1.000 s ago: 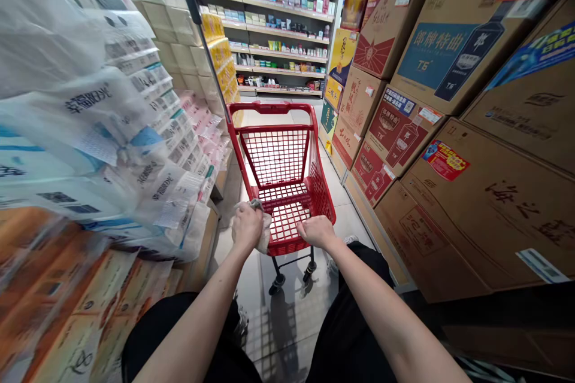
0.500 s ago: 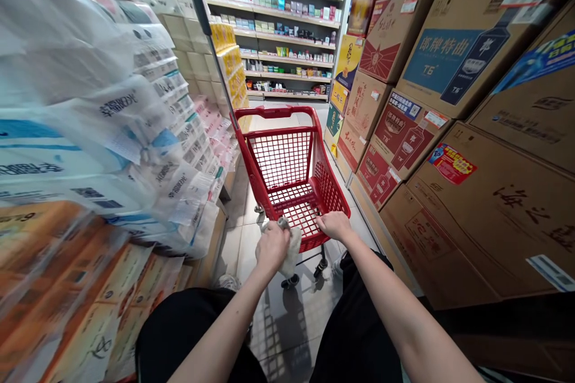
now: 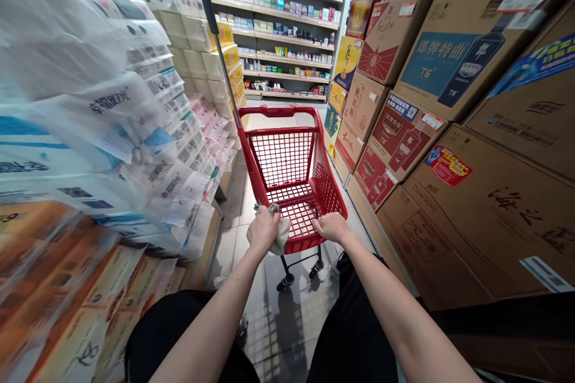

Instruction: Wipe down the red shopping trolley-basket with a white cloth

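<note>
Nearest are the person's black shorts (image 3: 179, 335), and both arms reach forward to the near rim of a red shopping cart (image 3: 309, 243). The left hand (image 3: 263, 230) is clenched, pressing a crumpled white cloth (image 3: 282, 236) onto the rim, and the bunched fabric appears to be held there by the grip. The right hand (image 3: 331, 227) has its fingers curled over the rim, apparently grasping it bare. Two hands set apart like this suggest the rim is serving as a push handle. The cart stands upright on the floor tiles (image 3: 269, 317), its wire basket (image 3: 282, 158) showing nothing inside. Plastic-wrapped tissue packs (image 3: 90, 119) are stacked along the left, printed cartons (image 3: 485, 221) rise on the right, and stocked shelves (image 3: 287, 36) close off the aisle beyond.
</note>
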`<state>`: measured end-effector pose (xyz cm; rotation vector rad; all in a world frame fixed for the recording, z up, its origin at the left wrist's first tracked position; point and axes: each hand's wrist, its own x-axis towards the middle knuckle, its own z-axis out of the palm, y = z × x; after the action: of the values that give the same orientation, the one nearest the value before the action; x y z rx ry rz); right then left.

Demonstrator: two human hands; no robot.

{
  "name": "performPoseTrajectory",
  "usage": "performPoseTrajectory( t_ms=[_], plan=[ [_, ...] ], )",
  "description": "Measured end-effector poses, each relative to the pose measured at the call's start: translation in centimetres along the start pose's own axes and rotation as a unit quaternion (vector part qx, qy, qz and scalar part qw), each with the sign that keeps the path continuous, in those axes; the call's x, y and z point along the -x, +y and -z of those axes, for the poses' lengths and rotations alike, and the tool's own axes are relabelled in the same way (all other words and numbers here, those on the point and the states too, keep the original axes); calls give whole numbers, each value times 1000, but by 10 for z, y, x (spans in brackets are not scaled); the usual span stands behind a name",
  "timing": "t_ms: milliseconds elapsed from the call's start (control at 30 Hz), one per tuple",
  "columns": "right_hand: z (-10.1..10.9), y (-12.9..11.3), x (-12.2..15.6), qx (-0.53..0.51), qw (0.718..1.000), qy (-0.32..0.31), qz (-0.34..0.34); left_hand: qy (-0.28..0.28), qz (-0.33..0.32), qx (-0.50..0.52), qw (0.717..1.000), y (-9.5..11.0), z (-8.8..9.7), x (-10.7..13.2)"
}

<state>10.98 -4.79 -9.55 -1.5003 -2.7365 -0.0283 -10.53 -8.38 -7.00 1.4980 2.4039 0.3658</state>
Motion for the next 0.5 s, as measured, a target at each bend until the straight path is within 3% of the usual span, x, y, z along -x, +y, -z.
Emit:
performPoseTrajectory(
  t_ms=[367, 500],
  plan=[
    [-1, 13, -7, -3, 999, 1, -39, -14, -1, 1, 1000, 6, -9, 4],
    [-6, 10, -4, 5, 997, 49, -54, -22, 9, 4, 1000, 9, -10, 8]
  ],
)
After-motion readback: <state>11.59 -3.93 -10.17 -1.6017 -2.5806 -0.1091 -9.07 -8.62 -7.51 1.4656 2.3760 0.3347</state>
